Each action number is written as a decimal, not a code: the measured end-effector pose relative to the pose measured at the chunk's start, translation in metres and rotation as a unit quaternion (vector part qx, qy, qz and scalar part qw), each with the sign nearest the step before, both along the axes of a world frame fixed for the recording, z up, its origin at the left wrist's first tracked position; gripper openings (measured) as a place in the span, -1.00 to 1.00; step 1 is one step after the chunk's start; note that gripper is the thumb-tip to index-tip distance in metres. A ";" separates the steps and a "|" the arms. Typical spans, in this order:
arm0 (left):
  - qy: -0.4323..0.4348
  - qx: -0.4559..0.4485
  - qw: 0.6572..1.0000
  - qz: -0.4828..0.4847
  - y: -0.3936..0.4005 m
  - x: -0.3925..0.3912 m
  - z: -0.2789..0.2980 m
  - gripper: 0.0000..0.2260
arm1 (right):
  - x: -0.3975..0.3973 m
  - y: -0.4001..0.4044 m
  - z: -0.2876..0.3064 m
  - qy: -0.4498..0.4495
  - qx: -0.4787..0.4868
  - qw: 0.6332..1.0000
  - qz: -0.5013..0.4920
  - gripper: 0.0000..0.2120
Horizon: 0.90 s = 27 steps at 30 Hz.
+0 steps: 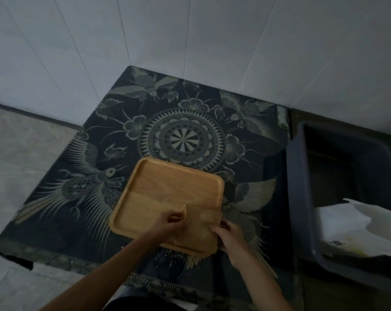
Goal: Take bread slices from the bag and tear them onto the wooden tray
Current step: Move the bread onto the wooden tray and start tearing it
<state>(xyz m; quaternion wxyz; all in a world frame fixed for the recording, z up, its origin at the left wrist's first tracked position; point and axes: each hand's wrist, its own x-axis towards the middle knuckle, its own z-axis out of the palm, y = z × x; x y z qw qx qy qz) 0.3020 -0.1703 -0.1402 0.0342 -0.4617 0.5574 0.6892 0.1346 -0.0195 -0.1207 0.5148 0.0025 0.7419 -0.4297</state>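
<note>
Both our forearms reach in from the bottom edge; our left hand [172, 218] and right hand [229, 235] each pinch one bread slice [201, 221] by opposite edges, fingers closed on it. It hangs over the near right corner of the wooden tray [167, 189], which rests on a dark patterned cloth [89, 187]. We note a grey bin [302, 198] to the right holding a white bag [351, 225].

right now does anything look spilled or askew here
Yes. Pale crumbs lie scattered on the dark patterned cloth off the near edge of the wooden tray. The tray sits skewed to the cloth's pattern. Both hands hold a bread slice over it.
</note>
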 end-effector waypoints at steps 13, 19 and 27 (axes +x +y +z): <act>-0.021 -0.064 0.997 -0.048 -0.006 0.000 0.010 -0.60 | 0.026 -0.007 0.015 0.073 0.013 0.997 -0.008 -0.79; -0.019 -0.117 0.992 -0.033 -0.004 0.004 0.022 -0.64 | 0.017 0.000 0.016 0.055 -0.006 0.998 0.000 -0.89; -0.059 -0.149 0.987 -0.012 0.010 0.006 0.026 -0.83 | 0.014 0.010 0.013 0.051 -0.031 0.998 0.003 -0.86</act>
